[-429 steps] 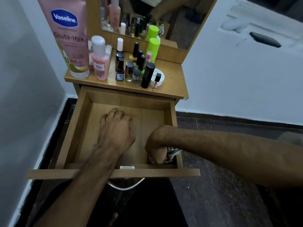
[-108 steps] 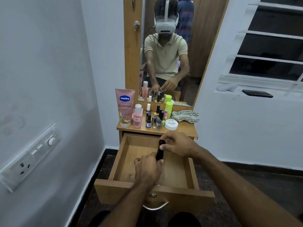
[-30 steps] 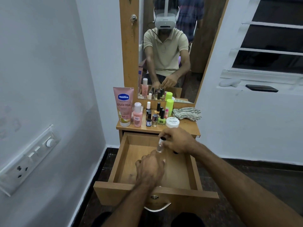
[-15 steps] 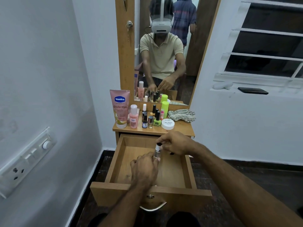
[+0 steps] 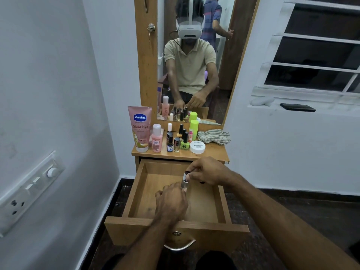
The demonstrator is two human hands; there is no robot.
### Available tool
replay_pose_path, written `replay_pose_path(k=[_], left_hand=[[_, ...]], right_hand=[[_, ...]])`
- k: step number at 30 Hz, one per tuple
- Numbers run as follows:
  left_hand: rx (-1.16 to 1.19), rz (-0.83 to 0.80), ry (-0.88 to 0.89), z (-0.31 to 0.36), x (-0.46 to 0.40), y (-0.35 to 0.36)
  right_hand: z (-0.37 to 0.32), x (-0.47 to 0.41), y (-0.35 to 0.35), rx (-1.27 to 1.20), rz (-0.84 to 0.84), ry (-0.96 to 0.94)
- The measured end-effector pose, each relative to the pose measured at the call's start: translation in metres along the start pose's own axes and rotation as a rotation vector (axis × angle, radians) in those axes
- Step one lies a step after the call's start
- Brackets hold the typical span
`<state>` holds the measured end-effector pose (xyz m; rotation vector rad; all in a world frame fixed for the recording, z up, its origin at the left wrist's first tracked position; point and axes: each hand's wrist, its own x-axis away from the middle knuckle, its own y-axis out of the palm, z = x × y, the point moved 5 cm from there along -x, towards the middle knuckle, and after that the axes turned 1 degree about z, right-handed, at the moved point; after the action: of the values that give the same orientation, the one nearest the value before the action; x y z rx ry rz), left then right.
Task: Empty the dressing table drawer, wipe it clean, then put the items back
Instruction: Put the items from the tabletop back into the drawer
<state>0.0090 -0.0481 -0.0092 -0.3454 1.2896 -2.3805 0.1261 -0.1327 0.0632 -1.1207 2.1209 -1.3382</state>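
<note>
The wooden drawer of the dressing table is pulled out, and its visible floor is bare. Over its middle, my left hand and my right hand both hold a small silvery bottle with a black cap. The right fingers pinch the cap end and the left fingers close round the base. Something small and dark shows under my right palm; I cannot tell what it is. A striped cloth lies on the table top at the right.
On the table top stand a pink Vaseline tube, a pink bottle, several nail polish bottles, a green bottle and a white jar. A mirror rises behind them. Walls stand close on both sides.
The black tube that my hands held 3.6 s ago is gone from view; the small silvery bottle is between them instead. Over the last second the hands have barely moved.
</note>
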Motion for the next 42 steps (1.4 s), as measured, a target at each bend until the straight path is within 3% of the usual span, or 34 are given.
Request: replay_pose_path(k=[9, 22, 42], left_hand=[[0.027, -0.045, 0.011, -0.001, -0.003, 0.005], [0.011, -0.046, -0.022, -0.005, -0.005, 0.007], [0.021, -0.060, -0.049, -0.007, -0.006, 0.008]], right_hand=[[0.001, 0.002, -0.001, 0.037, -0.032, -0.038], [0.073, 0.009, -0.003, 0.356, 0.101, 0.266], [0.086, 0.019, 0.024, 0.339, 0.214, 0.347]])
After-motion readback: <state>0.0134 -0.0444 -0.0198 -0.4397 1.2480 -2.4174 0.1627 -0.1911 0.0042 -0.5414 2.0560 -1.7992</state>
